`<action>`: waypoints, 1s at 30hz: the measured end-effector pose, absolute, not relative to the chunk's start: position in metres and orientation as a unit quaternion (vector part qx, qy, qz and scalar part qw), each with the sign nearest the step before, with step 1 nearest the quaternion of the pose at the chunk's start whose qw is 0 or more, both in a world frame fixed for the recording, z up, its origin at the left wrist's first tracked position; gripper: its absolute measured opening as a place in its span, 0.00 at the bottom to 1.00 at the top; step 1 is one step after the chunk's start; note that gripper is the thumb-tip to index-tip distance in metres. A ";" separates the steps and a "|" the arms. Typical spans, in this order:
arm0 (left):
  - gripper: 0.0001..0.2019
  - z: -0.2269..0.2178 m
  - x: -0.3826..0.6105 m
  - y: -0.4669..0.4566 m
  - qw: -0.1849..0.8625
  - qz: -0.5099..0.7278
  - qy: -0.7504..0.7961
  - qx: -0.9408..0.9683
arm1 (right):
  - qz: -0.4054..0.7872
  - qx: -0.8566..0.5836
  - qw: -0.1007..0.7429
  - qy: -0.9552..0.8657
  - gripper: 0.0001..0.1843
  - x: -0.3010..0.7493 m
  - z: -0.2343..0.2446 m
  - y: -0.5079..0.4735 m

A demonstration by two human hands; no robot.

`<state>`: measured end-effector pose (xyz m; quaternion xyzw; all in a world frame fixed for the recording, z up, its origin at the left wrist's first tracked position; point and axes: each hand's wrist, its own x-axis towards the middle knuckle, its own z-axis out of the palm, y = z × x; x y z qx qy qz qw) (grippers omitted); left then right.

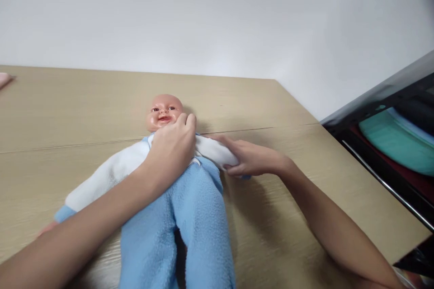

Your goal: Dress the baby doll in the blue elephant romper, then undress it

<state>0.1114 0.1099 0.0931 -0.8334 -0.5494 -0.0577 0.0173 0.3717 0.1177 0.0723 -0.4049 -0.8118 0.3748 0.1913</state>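
Note:
A baby doll (pixel 165 104) lies face up on a wooden table, its head toward the wall. It wears a fleece outfit (pixel 203 198) with blue legs and white sleeves that end in blue cuffs. Across the doll's chest, just below its chin, my left hand (pixel 174 142) is closed on the outfit's upper front; the fingertips are partly hidden. My right hand (pixel 249 156) wraps around the white sleeve (pixel 215 151) on the picture's right side. The other white sleeve (pixel 105 180) stretches out to the lower left, partly behind my left forearm.
The tabletop (pixel 74 108) reaches back to a pale wall (pixel 169 18). At the right, beyond the table's edge, stands a dark rack (pixel 352 140) holding a green rounded item (pixel 396 140). A pink object (pixel 4 79) shows at the far left edge.

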 end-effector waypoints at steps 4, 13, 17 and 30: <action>0.11 0.102 0.113 0.102 0.052 -0.023 -0.548 -0.835 | 0.226 -0.446 0.013 -0.866 0.39 0.381 0.087 0.117; 0.11 0.094 0.114 0.103 0.075 -0.056 -0.517 -0.851 | 0.237 -0.447 -0.025 -0.863 0.36 0.385 0.081 0.130; 0.12 0.089 0.112 0.106 0.108 -0.105 -0.478 -0.865 | 0.222 -0.466 -0.022 -0.856 0.33 0.399 0.082 0.136; 0.06 0.097 0.034 0.064 -0.079 -0.384 -0.485 -0.782 | 0.374 -0.421 0.297 -0.771 0.15 0.322 0.065 0.054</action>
